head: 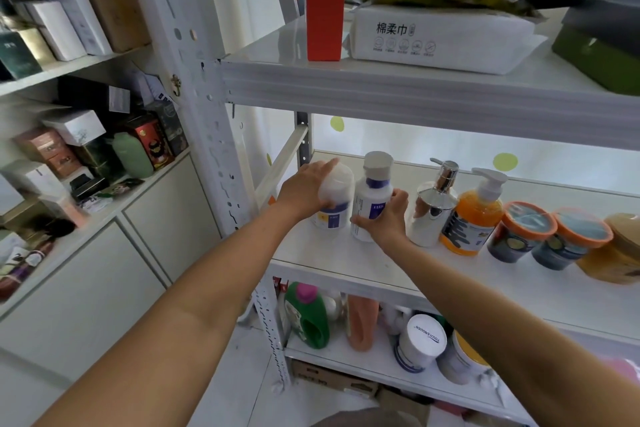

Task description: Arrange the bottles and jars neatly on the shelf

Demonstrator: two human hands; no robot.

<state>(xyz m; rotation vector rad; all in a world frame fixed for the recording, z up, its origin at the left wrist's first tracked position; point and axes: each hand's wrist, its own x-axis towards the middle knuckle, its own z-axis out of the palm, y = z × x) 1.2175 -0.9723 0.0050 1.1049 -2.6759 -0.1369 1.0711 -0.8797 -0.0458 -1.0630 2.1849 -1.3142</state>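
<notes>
**Both hands on two white bottles, middle shelf**

The left hand (306, 189) is wrapped over the upper part of a white bottle with a blue band (332, 204), fingers spread across its cap and shoulder. The right hand (386, 217) grips the lower body of a second white bottle with a blue band (374, 191), thumb on the front, fingers curled around the far side. The two bottles stand upright, just beside each other, at the left end of the middle shelf (450, 288).

To the right of the right hand, in a row on the same shelf:
- a chrome pump dispenser (433, 208), just beside the hand;
- an orange pump bottle (472, 218), touching or nearly touching the dispenser;
- two dark jars with orange rims (550, 236);
- an amber jar (616, 253) at the frame edge.

Below the hands, the lower shelf holds a green jug with a pink cap (306, 315), a peach bottle (362, 322) and a white-lidded jar (420, 340) lying tilted.
</notes>
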